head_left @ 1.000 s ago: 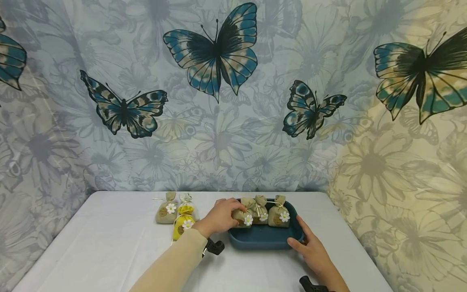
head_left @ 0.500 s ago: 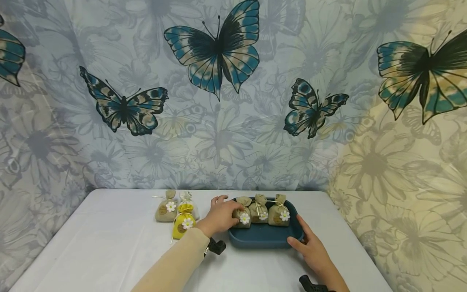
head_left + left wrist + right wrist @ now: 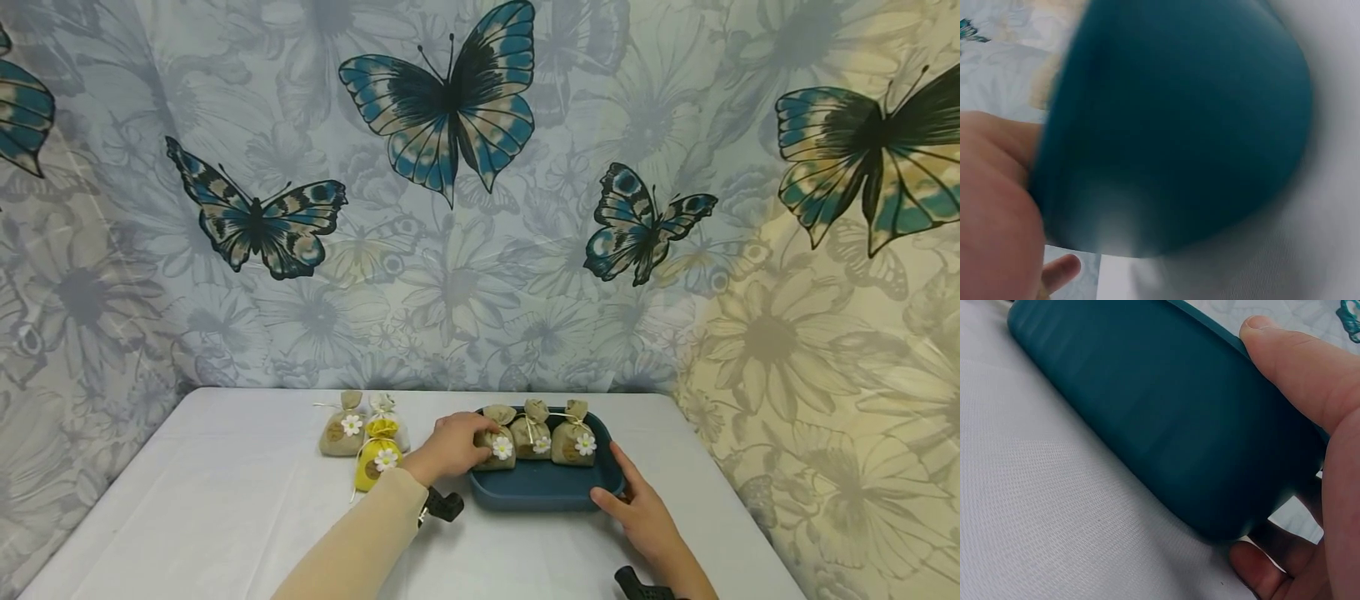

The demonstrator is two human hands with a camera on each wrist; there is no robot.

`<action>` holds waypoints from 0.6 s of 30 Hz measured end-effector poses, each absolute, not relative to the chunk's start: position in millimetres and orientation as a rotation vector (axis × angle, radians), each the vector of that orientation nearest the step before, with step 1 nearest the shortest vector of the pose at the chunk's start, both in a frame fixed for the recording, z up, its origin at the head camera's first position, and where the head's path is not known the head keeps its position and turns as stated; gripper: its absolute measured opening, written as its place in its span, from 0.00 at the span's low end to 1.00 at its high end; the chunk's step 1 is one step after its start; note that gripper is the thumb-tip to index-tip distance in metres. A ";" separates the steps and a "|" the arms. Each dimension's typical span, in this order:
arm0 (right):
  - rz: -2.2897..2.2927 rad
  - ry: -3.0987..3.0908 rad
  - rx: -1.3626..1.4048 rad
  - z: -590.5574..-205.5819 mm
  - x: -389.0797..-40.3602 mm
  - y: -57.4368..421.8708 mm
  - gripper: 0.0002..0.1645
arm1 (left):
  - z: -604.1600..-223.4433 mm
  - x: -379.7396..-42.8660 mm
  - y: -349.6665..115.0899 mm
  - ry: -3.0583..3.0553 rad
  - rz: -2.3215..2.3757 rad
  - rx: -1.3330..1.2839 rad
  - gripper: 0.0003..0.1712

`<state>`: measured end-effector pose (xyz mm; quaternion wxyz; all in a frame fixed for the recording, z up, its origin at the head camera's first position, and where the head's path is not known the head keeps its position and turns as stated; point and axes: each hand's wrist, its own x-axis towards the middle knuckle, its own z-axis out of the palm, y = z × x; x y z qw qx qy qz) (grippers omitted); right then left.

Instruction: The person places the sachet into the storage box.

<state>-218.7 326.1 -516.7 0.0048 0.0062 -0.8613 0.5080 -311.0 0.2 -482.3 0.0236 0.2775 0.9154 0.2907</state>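
In the head view, my left hand (image 3: 452, 446) holds a beige drawstring sachet (image 3: 491, 460) with a white daisy at the left end of a dark blue tray (image 3: 536, 498). Two more beige sachets, a middle one (image 3: 533, 438) and a right one (image 3: 573, 443), stand beside it along the tray's back. My right hand (image 3: 639, 510) grips the tray's right front corner, thumb on the rim and fingers around the outside. The tray's wall (image 3: 1179, 125) fills most of the left wrist view and hides the held sachet there. In the right wrist view, fingertips (image 3: 1259, 567) reach under the tray's corner.
Left of the tray, a yellow sachet (image 3: 372, 468), a beige sachet (image 3: 341, 433) and a partly hidden white sachet (image 3: 382, 406) stand together on the white-covered table (image 3: 202, 517). A butterfly-printed cloth (image 3: 465, 317) hangs behind the table.
The held sachet has shifted slightly left, away from the middle sachet, and stands straighter against the tray's left end. My left hand stays on it. The right hand keeps its grip on the tray.
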 end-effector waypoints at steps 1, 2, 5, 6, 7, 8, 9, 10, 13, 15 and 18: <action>1.587 -2.698 0.018 -516.4 -218.4 326.2 0.54 | -482.0 -310.1 -0.4 2.807 0.940 0.848 0.21; 1.586 -2.698 0.017 -516.1 -218.0 326.5 0.54 | -481.2 -308.9 -1.2 2.780 0.990 0.832 0.21; 1.584 -2.699 0.015 -515.7 -217.7 326.4 0.53 | -477.6 -302.5 -6.0 2.702 1.140 0.750 0.20; 1.579 -2.700 0.016 -515.6 -217.8 326.3 0.53 | -476.0 -299.9 -7.8 2.688 1.178 0.722 0.20; 1.577 -2.701 0.017 -515.6 -217.7 326.3 0.53 | -474.0 -297.3 -9.9 2.676 1.214 0.697 0.20; 1.582 -2.699 0.018 -515.7 -217.8 326.4 0.53 | -471.6 -294.7 -12.0 2.669 1.241 0.681 0.20; 1.592 -2.696 0.021 -515.7 -217.8 326.5 0.53 | -469.6 -292.3 -14.3 2.665 1.259 0.664 0.20; 1.589 -2.696 0.026 -515.7 -218.1 326.5 0.53 | -467.5 -290.2 -16.6 2.659 1.278 0.651 0.20; 1.579 -2.703 0.035 -515.9 -218.4 327.1 0.53 | -463.9 -286.1 -24.6 2.646 1.310 0.624 0.22; 1.570 -2.708 0.039 -515.9 -218.8 327.2 0.53 | -462.3 -284.2 -30.6 2.644 1.324 0.633 0.23; 1.553 -2.718 0.037 -516.3 -219.2 327.2 0.54 | -457.7 -280.7 -39.7 2.645 1.340 0.653 0.23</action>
